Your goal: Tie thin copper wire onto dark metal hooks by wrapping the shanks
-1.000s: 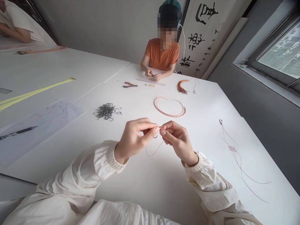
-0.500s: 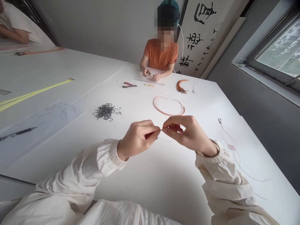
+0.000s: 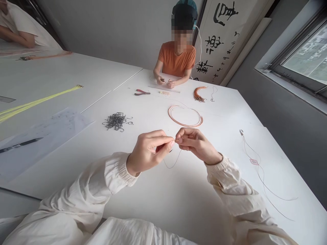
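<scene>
My left hand pinches a small fishing hook, mostly hidden by the fingers; a dark bit of it shows below the thumb. My right hand meets it fingertip to fingertip, thumb and index closed on the thin line at the hook's shank. From between the hands a loop of fishing line hangs over the white table. Past my hands lies a coil of orange line. Left of the coil is a pile of dark fishing hooks.
A co-worker in an orange shirt sits opposite, near red-handled pliers and a bundle of orange lines. A tagged line rig lies at right. Paper, a pen and yellow strands are at left.
My right hand has turned and its fingers have curled in closer to the left fingertips. The loop of line now hangs lower, between my hands. My left hand stays nearly still.
</scene>
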### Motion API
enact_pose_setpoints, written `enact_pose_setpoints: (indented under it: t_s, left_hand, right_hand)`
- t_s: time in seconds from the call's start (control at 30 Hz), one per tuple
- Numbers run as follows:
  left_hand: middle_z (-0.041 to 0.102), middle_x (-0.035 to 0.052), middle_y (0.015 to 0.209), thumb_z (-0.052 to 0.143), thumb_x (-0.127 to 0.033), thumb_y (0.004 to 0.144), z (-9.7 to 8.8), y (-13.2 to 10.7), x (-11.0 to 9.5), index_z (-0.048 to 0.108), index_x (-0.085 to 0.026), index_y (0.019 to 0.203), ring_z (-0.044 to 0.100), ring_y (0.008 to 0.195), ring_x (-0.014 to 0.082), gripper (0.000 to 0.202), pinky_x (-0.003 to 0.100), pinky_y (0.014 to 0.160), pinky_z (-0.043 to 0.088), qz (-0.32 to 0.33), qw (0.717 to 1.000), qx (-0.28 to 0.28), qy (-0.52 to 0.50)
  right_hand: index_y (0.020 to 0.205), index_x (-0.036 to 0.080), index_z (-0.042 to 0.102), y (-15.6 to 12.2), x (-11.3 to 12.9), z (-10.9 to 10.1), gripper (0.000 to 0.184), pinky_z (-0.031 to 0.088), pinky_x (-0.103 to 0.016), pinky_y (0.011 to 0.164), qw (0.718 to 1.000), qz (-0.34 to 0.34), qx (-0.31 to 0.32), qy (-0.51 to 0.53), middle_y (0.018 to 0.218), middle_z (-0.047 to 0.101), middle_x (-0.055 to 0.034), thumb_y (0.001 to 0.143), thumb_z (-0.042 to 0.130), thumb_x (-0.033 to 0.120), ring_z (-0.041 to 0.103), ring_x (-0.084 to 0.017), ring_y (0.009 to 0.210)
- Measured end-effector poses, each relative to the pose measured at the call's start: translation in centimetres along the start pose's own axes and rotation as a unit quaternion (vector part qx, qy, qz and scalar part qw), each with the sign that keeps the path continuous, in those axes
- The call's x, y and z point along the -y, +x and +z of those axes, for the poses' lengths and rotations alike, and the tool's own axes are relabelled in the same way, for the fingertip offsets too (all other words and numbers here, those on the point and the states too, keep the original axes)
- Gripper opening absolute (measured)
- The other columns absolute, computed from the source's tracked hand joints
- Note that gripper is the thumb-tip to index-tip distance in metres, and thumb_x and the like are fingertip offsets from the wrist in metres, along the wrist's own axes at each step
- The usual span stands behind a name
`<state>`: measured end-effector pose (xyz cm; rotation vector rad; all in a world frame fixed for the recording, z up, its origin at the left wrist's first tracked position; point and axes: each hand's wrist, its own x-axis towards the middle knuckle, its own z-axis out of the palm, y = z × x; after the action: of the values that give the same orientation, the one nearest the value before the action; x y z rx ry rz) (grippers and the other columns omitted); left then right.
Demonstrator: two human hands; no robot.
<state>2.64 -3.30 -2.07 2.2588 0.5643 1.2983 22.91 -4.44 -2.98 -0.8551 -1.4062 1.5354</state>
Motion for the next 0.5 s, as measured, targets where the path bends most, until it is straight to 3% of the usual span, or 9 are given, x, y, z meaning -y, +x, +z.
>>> enact_pose_setpoints:
  t_s: [0.13, 0.27, 0.33, 0.4, 0.5]
  left_hand:
    - [0.060, 0.0010, 0.067, 0.060, -0.010, 0.088, 0.0, -0.1, 0.5, 0.072, -0.017, 0.079, 0.048, 0.055, 0.0088, 0.016, 0.024, 0.053, 0.042, -0.024, 1.000, -0.003, 0.016]
    - [0.058, 0.0010, 0.065, 0.060, -0.011, 0.089, 0.4, 0.0, 0.7, 0.071, -0.017, 0.077, 0.047, 0.054, 0.0088, 0.017, 0.024, 0.052, 0.040, -0.028, 0.999, 0.013, 0.031]
    - [0.057, 0.0009, 0.064, 0.059, -0.012, 0.089, 0.5, 0.1, 0.7, 0.071, -0.016, 0.076, 0.046, 0.054, 0.0088, 0.018, 0.024, 0.051, 0.038, -0.023, 0.999, 0.027, 0.035]
    - [0.056, 0.0007, 0.063, 0.058, -0.012, 0.089, 0.6, 0.2, 0.5, 0.069, -0.016, 0.073, 0.046, 0.053, 0.0088, 0.020, 0.024, 0.051, 0.038, -0.015, 0.998, 0.044, 0.036]
    - [0.057, 0.0008, 0.064, 0.057, -0.010, 0.089, 0.6, 0.1, 0.2, 0.068, -0.015, 0.072, 0.047, 0.054, 0.0086, 0.021, 0.024, 0.053, 0.039, -0.004, 0.998, 0.053, 0.022]
  right_hand:
    - [0.082, 0.018, 0.066, -2.2, -0.1, 1.9, 0.009, 0.039, -0.026, 0.055, 0.976, -0.091, -0.088, -0.178, 0.068, 0.059, -0.0005, 0.089, 0.063, 0.024, 0.048, -0.011, 0.061]
    - [0.084, 0.018, 0.068, -3.1, 1.8, 2.7, 0.015, 0.040, -0.027, 0.058, 0.891, -0.189, -0.106, -0.398, 0.071, 0.062, -0.0014, 0.088, 0.056, 0.010, 0.045, -0.011, 0.060]
    - [0.083, 0.018, 0.068, -2.8, 3.0, 2.4, 0.016, 0.040, -0.026, 0.057, 0.869, -0.205, -0.090, -0.440, 0.068, 0.060, -0.0003, 0.087, 0.056, 0.008, 0.044, -0.011, 0.058]
    - [0.081, 0.018, 0.068, -2.1, 4.0, 1.9, 0.015, 0.039, -0.025, 0.055, 0.878, -0.185, -0.068, -0.435, 0.066, 0.059, 0.0009, 0.084, 0.058, 0.008, 0.045, -0.010, 0.058]
    - [0.076, 0.017, 0.068, -0.7, 4.9, 0.8, 0.012, 0.038, -0.024, 0.052, 0.918, -0.110, -0.021, -0.380, 0.064, 0.060, 0.0013, 0.081, 0.061, 0.010, 0.046, -0.010, 0.056]
